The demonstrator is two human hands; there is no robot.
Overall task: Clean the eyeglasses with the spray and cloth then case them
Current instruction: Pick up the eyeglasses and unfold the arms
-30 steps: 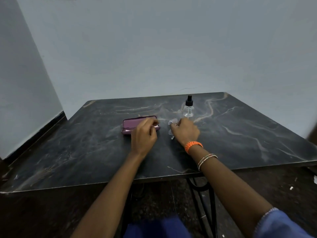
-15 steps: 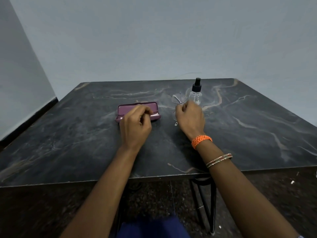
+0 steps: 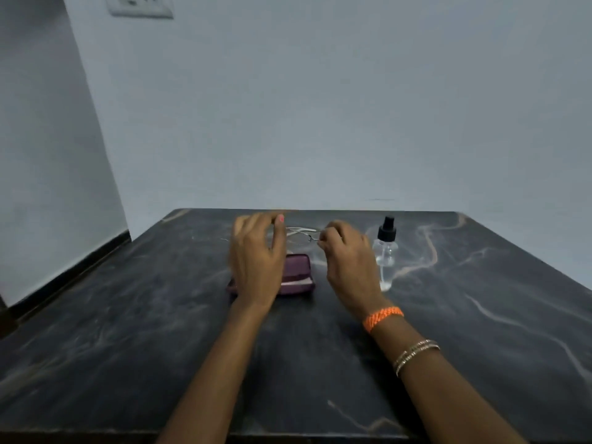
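Note:
Thin wire-framed eyeglasses (image 3: 299, 236) hang in the air above the table, between my two hands. My right hand (image 3: 347, 257) pinches their right end. My left hand (image 3: 258, 254) is raised at their left end with fingers spread; whether it touches the frame is hidden. Below them a purple glasses case (image 3: 298, 274) lies on the dark marble table (image 3: 128, 331), partly covered by my left hand, with something white showing at its front edge. A clear spray bottle (image 3: 386, 251) with a black nozzle stands just right of my right hand.
The table's far edge runs close to a pale wall. A wall corner and dark skirting lie to the left. A wall socket (image 3: 140, 6) sits high on the wall. An orange band and thin bangles circle my right wrist.
Both hands have risen from the tabletop. My right hand has lifted the eyeglasses off the table; my left hand has left the case and come up beside them. The camera tilted upward.

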